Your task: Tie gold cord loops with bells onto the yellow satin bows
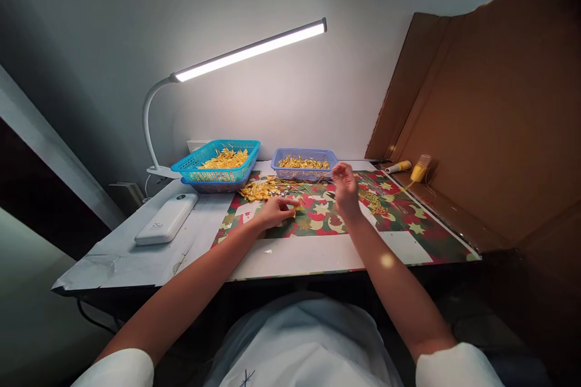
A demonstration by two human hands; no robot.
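My left hand (276, 213) is over the patterned sheet, thumb and forefinger closed on a small gold-yellow piece (295, 212) that mostly hides behind the fingers. To its right, my right hand (346, 191) is raised with its fingers curled together; whatever they may hold is too small to make out. A pile of gold leaf-shaped pieces (255, 191) with thin stems lies just beyond my left hand. Beside my right hand is a dark small object (331, 195), its kind unclear. Fine gold chain or wire (374, 203) lies in a tangle to the right.
A turquoise basket (218, 174) of gold leaves sits stacked on a blue one at the back left. A lilac basket (305, 173) holds more gold pieces. A white power bank (167, 219), a lit lamp (254, 50), a yellow-capped bottle (420, 168) and a cardboard wall (490, 115) surround the workspace.
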